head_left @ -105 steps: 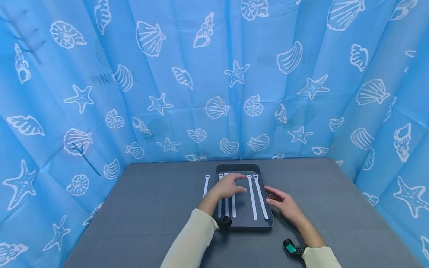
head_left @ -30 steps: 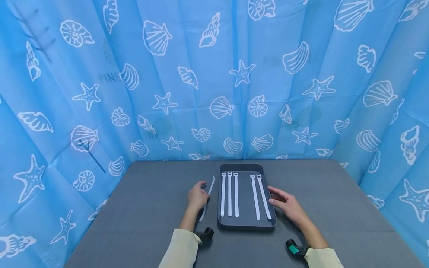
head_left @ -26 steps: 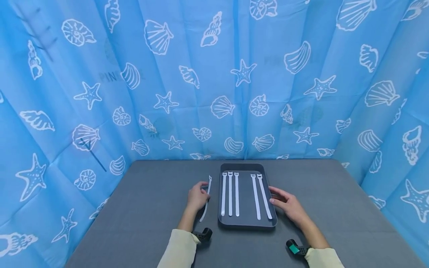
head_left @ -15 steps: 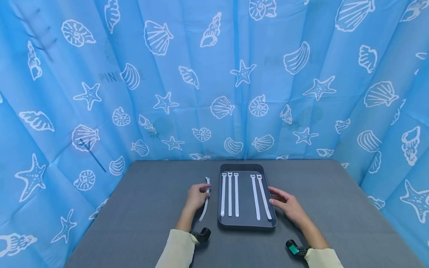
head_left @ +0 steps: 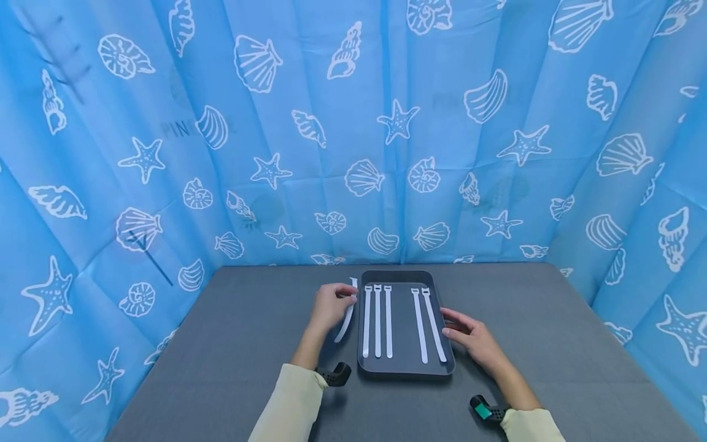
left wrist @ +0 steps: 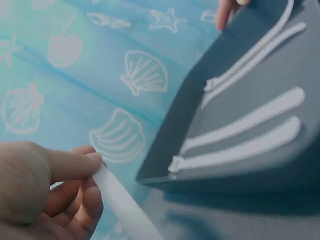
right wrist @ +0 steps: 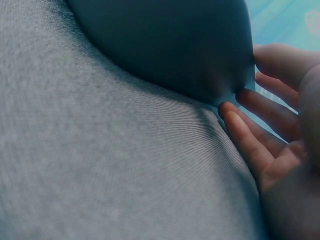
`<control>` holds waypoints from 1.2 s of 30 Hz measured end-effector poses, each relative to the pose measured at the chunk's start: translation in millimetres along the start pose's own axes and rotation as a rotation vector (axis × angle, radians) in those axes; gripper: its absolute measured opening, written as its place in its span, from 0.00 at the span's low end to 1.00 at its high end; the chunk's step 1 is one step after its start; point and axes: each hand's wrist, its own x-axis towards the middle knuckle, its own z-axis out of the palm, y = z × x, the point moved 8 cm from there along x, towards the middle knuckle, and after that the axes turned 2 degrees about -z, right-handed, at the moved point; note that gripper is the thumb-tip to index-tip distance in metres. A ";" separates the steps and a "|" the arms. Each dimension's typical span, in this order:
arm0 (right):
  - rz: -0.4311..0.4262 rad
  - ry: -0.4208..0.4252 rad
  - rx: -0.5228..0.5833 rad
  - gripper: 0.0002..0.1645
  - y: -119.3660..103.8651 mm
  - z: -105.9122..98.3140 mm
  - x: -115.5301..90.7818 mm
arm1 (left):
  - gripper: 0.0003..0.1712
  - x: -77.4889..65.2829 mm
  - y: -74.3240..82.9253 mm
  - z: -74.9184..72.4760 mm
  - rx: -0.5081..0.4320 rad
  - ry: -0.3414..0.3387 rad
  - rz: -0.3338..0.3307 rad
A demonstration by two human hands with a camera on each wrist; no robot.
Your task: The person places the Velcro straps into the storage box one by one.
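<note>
My left hand [head_left: 328, 306] pinches a white strap-like cable tie [head_left: 345, 326] between thumb and fingers, just left of the dark grey tray [head_left: 401, 347]. Its slotted head points away from me and its tail hangs bent toward me. In the left wrist view the held tie's band runs down from the fingertips. Inside the tray lie more white cable ties: a left group of three [head_left: 378, 325] and a pair [head_left: 420, 328] toward the right. Against the tray's right wall my right hand [head_left: 474, 341] rests its fingertips, fingers relaxed.
A grey cloth-covered table [head_left: 248, 344] surrounds the tray. Behind it and at both sides hangs a blue curtain [head_left: 309, 202] with white shell prints. Black camera mounts [head_left: 334, 374] sit on both wrists.
My left hand was over the tray 3.5 seconds ago, while a tie lay on the table at left. It has since taken that tie and moved it farther away and toward the tray. Right hand unchanged.
</note>
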 end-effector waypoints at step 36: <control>0.017 -0.004 0.007 0.30 2.0 -0.6 0.1 | 0.11 4.3 61.2 70.1 -0.351 -0.297 0.041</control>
